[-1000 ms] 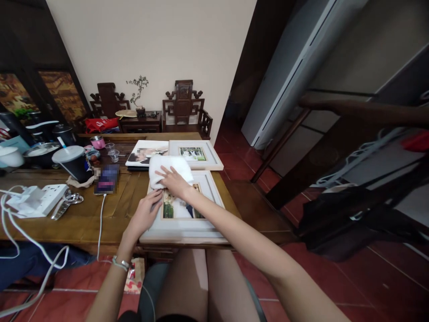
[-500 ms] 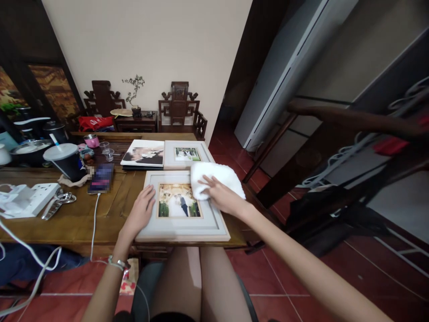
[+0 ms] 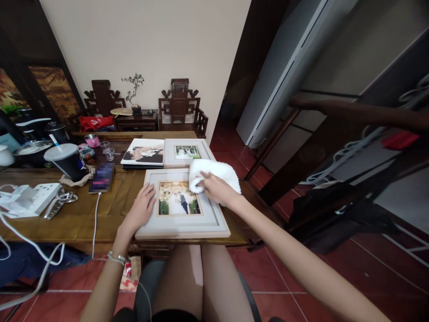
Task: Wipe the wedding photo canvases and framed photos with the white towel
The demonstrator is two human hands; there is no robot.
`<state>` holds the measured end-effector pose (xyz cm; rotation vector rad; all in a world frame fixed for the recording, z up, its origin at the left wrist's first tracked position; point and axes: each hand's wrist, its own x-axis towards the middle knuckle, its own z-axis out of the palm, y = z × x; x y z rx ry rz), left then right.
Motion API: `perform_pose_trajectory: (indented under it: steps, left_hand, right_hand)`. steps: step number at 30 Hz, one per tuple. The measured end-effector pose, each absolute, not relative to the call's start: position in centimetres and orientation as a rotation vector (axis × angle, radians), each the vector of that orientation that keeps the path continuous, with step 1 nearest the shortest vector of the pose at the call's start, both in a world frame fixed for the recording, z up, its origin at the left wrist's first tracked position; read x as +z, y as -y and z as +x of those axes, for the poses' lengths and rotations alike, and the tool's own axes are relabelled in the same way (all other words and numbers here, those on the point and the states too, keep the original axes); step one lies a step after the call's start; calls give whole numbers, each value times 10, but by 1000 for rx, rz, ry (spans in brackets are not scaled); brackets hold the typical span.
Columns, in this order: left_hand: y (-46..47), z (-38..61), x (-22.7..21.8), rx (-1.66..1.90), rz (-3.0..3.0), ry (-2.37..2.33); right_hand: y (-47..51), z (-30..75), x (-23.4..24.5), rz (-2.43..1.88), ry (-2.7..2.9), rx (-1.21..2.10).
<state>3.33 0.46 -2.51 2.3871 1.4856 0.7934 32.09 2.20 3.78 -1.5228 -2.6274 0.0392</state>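
A white picture frame [image 3: 187, 230] with a wedding photo [image 3: 179, 199] lies flat at the table's near edge. My left hand [image 3: 143, 206] rests on its left side, fingers stretched out over the border. On its upper right part lies a folded white cloth [image 3: 217, 172], which also hangs over the frame's right edge. My right hand [image 3: 214, 185] grips the cloth, fingers bent into it and the fingertips partly hidden. Behind, a second picture frame [image 3: 170, 154] touches or nearly touches the first, beside a photo book [image 3: 142, 153] on a dark stack.
To the left on the wooden table [image 3: 124, 185] are a phone [image 3: 101, 177] on a charging cable, a lidded black cup [image 3: 69, 165], a power strip [image 3: 43, 199] and metal clippers [image 3: 60, 203]. A dark wooden chair [image 3: 284, 170] stands right of the table.
My right hand has shifted slightly left and up with the cloth, and its fingers are more curled into it. My left hand stays on the frame.
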Motion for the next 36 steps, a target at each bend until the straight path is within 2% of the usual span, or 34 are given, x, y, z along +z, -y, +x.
perform_pose_trajectory:
  steps: [6, 11, 15, 26, 36]
  left_hand:
    - [-3, 36, -27, 832, 2345, -1539]
    - [-2, 38, -29, 884, 2327, -1540]
    - [-2, 39, -31, 917, 2311, -1539]
    - [-3, 37, -29, 891, 2301, -1516]
    - [-2, 36, -25, 805, 2293, -1495]
  right_hand:
    - [2, 320, 33, -1443, 2642, 44]
    - [83, 334, 44, -1380, 2708, 320]
    - [108, 329, 53, -1441, 2702, 459]
    - [71, 217, 36, -1089, 2870, 283]
    - [81, 324, 62, -1516, 2621, 378]
